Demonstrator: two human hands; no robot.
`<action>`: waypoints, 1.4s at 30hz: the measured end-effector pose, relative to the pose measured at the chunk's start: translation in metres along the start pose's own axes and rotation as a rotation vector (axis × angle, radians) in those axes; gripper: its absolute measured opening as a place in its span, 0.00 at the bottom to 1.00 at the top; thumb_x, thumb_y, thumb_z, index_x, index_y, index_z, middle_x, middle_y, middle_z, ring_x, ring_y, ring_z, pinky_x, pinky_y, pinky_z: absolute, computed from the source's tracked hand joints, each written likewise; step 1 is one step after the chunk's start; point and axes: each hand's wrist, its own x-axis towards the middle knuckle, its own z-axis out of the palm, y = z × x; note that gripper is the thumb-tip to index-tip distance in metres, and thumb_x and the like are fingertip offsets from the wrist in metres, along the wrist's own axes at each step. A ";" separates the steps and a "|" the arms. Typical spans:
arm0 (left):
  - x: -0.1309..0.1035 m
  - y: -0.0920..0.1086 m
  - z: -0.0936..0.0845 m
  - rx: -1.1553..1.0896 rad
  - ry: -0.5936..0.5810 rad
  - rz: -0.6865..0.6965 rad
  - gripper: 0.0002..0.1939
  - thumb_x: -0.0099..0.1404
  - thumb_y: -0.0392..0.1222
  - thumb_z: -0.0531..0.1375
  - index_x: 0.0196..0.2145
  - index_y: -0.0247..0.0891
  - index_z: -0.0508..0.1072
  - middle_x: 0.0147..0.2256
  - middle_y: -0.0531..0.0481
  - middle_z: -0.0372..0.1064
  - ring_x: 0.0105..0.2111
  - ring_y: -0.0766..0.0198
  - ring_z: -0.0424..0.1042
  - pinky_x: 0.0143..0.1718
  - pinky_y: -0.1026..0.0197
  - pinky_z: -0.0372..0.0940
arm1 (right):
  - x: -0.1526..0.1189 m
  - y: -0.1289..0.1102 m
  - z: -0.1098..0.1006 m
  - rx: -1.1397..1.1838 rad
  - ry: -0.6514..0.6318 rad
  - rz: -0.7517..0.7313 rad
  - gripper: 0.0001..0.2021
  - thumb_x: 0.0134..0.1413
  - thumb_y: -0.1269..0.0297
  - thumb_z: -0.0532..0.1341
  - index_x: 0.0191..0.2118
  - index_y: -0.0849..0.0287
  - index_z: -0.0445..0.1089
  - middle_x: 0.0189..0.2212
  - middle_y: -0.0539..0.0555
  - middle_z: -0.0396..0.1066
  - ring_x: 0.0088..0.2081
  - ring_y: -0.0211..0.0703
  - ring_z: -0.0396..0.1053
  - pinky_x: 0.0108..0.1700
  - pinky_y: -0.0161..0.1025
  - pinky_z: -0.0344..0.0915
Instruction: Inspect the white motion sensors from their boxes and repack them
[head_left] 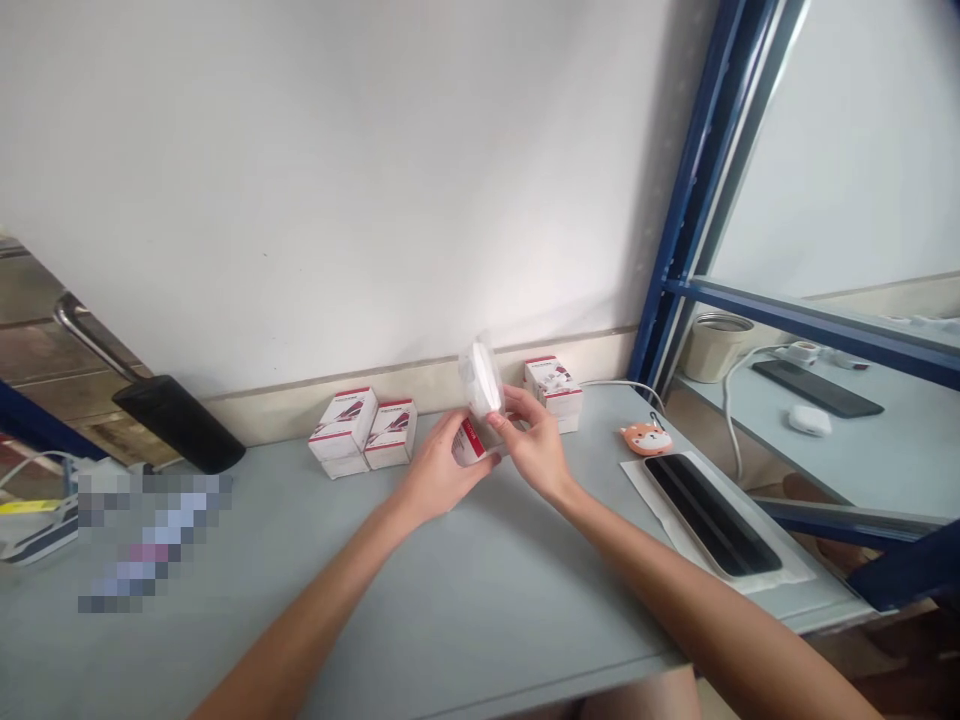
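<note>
My left hand is closed around a small red-and-white box at the middle of the table. Just above that box, my right hand pinches a white rounded item in a clear plastic bag. The fingers hide part of both, and the exact kind of the bagged item does not show. To the left stand two stacks of similar cartons. Behind my right hand are more white-and-red cartons, near the wall.
At right, a black-screened phone lies on a white sheet beside an orange animal-faced case and a white cable. A blue-framed mirror rises there. A black tumbler with a metal handle stands at left.
</note>
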 end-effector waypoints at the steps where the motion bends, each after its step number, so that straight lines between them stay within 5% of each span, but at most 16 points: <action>1: -0.007 0.001 0.001 -0.042 0.050 -0.008 0.23 0.66 0.50 0.68 0.56 0.45 0.72 0.50 0.45 0.74 0.48 0.51 0.74 0.50 0.51 0.68 | -0.003 -0.002 0.002 -0.044 -0.021 -0.021 0.18 0.61 0.55 0.68 0.54 0.51 0.74 0.47 0.54 0.80 0.53 0.51 0.74 0.60 0.50 0.65; 4: -0.022 -0.003 0.005 -0.171 0.187 -0.023 0.25 0.65 0.47 0.69 0.58 0.45 0.70 0.52 0.45 0.73 0.51 0.53 0.73 0.55 0.50 0.67 | -0.014 -0.009 0.007 -0.129 -0.093 -0.038 0.15 0.61 0.56 0.68 0.51 0.50 0.70 0.51 0.54 0.79 0.57 0.52 0.73 0.60 0.51 0.64; 8: -0.033 -0.016 0.006 -0.308 0.226 0.023 0.29 0.66 0.43 0.69 0.62 0.49 0.66 0.57 0.45 0.69 0.59 0.53 0.70 0.62 0.48 0.63 | -0.024 -0.014 0.011 -0.215 -0.149 -0.082 0.15 0.61 0.57 0.68 0.50 0.49 0.67 0.52 0.54 0.77 0.58 0.53 0.72 0.60 0.51 0.63; 13: -0.039 -0.036 0.008 -0.331 0.281 0.130 0.51 0.65 0.39 0.69 0.74 0.58 0.43 0.62 0.43 0.61 0.59 0.53 0.69 0.61 0.47 0.65 | -0.025 -0.009 0.012 -0.320 -0.174 -0.077 0.14 0.62 0.53 0.68 0.49 0.50 0.69 0.51 0.55 0.76 0.55 0.53 0.72 0.58 0.51 0.64; 19: -0.039 -0.049 0.006 -0.054 0.232 0.278 0.29 0.70 0.36 0.63 0.65 0.57 0.66 0.61 0.44 0.54 0.56 0.54 0.67 0.56 0.48 0.70 | -0.021 -0.012 0.010 -0.362 -0.215 -0.016 0.15 0.59 0.51 0.69 0.43 0.51 0.67 0.43 0.52 0.73 0.46 0.48 0.69 0.52 0.47 0.65; 28: -0.036 -0.056 0.006 -0.021 0.312 0.392 0.14 0.72 0.41 0.61 0.54 0.48 0.65 0.59 0.41 0.52 0.54 0.54 0.66 0.53 0.48 0.70 | -0.015 -0.017 0.004 -0.228 -0.437 0.108 0.16 0.67 0.44 0.62 0.42 0.53 0.73 0.42 0.53 0.74 0.48 0.49 0.69 0.56 0.47 0.63; 33: -0.037 -0.054 0.008 -0.010 0.350 0.446 0.25 0.73 0.42 0.61 0.64 0.51 0.59 0.60 0.40 0.53 0.56 0.53 0.66 0.54 0.48 0.70 | -0.015 -0.013 0.006 -0.193 -0.354 0.164 0.17 0.64 0.48 0.65 0.50 0.53 0.70 0.45 0.53 0.73 0.46 0.47 0.69 0.52 0.46 0.65; 36: -0.037 -0.053 0.007 0.005 0.293 0.384 0.23 0.74 0.43 0.60 0.64 0.50 0.63 0.59 0.40 0.53 0.54 0.54 0.67 0.53 0.49 0.71 | -0.015 -0.008 0.006 -0.173 -0.311 0.099 0.24 0.63 0.49 0.67 0.59 0.48 0.62 0.50 0.53 0.70 0.45 0.45 0.68 0.52 0.46 0.67; 39: -0.037 -0.054 0.006 -0.010 0.275 0.348 0.12 0.73 0.43 0.60 0.54 0.45 0.70 0.57 0.40 0.54 0.49 0.56 0.67 0.50 0.50 0.71 | -0.017 -0.004 0.006 -0.213 -0.297 -0.061 0.29 0.64 0.51 0.67 0.64 0.46 0.55 0.53 0.55 0.68 0.49 0.46 0.69 0.55 0.48 0.67; 42: -0.038 -0.056 0.007 -0.019 0.267 0.338 0.06 0.72 0.42 0.60 0.46 0.42 0.71 0.56 0.40 0.54 0.47 0.56 0.67 0.51 0.49 0.71 | -0.019 -0.004 0.005 -0.352 -0.303 -0.244 0.19 0.69 0.52 0.62 0.60 0.47 0.61 0.54 0.58 0.67 0.52 0.50 0.69 0.57 0.51 0.67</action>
